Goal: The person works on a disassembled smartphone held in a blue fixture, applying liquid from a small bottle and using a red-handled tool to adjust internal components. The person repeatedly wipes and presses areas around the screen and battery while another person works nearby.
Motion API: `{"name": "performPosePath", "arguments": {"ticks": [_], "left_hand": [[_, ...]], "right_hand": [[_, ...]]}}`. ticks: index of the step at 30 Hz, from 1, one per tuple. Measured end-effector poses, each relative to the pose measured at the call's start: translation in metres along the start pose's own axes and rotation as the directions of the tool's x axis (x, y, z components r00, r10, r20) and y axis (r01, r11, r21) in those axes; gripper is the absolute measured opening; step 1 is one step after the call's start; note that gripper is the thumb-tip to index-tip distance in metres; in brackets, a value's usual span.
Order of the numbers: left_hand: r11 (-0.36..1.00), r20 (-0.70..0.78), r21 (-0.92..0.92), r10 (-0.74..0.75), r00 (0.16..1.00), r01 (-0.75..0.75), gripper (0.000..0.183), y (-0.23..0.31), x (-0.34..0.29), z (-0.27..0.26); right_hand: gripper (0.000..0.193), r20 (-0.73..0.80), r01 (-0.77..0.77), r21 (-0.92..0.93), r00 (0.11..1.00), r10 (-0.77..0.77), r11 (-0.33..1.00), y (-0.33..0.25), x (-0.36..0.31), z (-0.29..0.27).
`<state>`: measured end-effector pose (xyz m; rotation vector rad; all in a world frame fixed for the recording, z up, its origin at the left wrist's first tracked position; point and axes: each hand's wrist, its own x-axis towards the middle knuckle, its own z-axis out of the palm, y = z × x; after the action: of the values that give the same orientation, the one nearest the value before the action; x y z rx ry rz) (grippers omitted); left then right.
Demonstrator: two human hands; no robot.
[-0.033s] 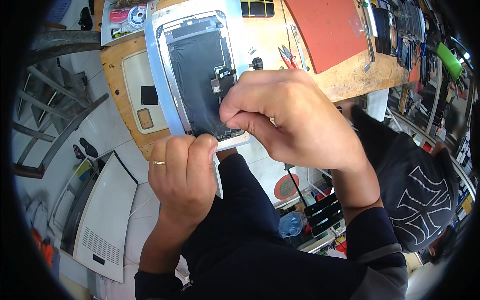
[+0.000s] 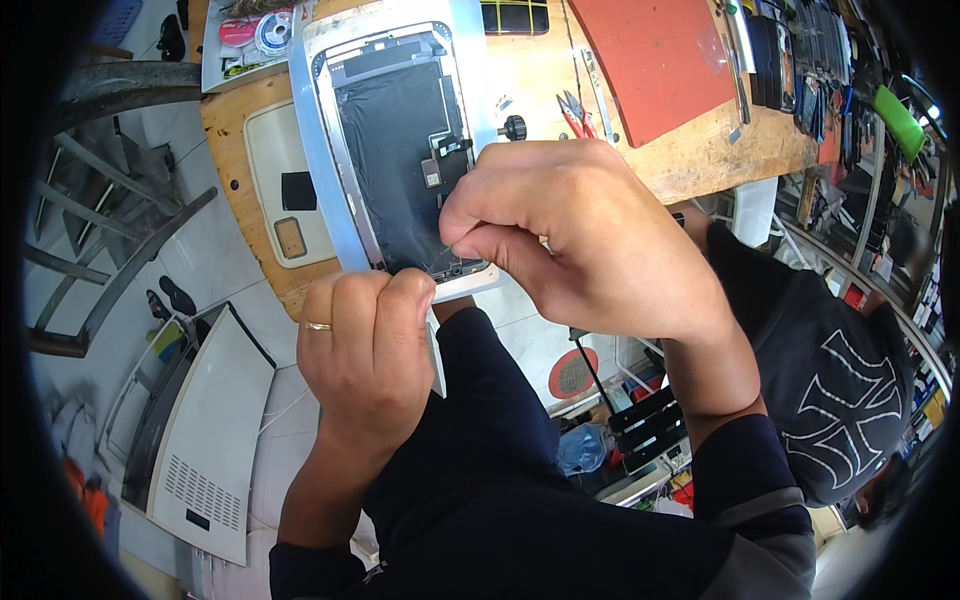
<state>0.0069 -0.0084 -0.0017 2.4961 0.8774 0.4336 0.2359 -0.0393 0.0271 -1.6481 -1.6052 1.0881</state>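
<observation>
An opened phone or small tablet (image 2: 385,150) lies on a pale, bluish sheet or holder (image 2: 320,130) at the near edge of the bench. Its inside is mostly black, with a small silver part (image 2: 432,174) and black connector pieces at the right side. My left hand (image 2: 365,350), a ring on one finger, is closed at the device's lower left edge. My right hand (image 2: 590,235) arches over the lower right corner, thumb and forefinger pinched together; whatever sits between them is hidden. A white edge (image 2: 438,365) shows beside my left hand.
Left of the device is a cream tray (image 2: 265,180) with small dark parts. A black knob (image 2: 513,128), red-handled cutters (image 2: 577,115) and a red mat (image 2: 655,65) are to the right. A person in black (image 2: 840,380) is close at my right; a white panel (image 2: 200,450) leans at the left.
The person in black at my right has shifted slightly. My hands and the opened device hold the same position.
</observation>
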Motion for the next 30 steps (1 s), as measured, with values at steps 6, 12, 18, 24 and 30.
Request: {"name": "performPosePath", "arguments": {"ticks": [6, 12, 18, 24, 30], "left_hand": [[1.000, -0.007, -0.014, 0.014, 1.000, -0.014, 0.010, -0.002, 0.001, 0.000], [1.000, 0.011, -0.026, 0.014, 1.000, -0.013, 0.009, -0.002, 0.001, -0.001], [0.999, 0.015, -0.033, 0.021, 1.000, -0.021, 0.009, -0.003, 0.001, -0.002], [1.000, -0.013, 0.000, 0.019, 1.000, -0.019, 0.016, -0.002, 0.001, -0.004], [0.995, -0.088, 0.048, 0.087, 0.992, -0.083, 0.019, -0.001, -0.002, -0.003]], "right_hand": [[0.014, -0.038, 0.016, 0.023, 0.999, -0.016, 1.000, 0.003, 0.001, 0.001], [0.013, -0.044, 0.021, 0.058, 0.999, -0.019, 0.998, 0.004, -0.001, 0.002], [0.013, -0.010, 0.000, 0.055, 1.000, 0.000, 0.998, 0.004, -0.002, 0.001], [0.012, 0.083, -0.012, -0.079, 0.996, 0.018, 0.997, -0.003, -0.003, -0.004], [0.011, 0.091, -0.013, -0.066, 0.996, 0.019, 0.998, -0.006, -0.004, -0.002]]}}
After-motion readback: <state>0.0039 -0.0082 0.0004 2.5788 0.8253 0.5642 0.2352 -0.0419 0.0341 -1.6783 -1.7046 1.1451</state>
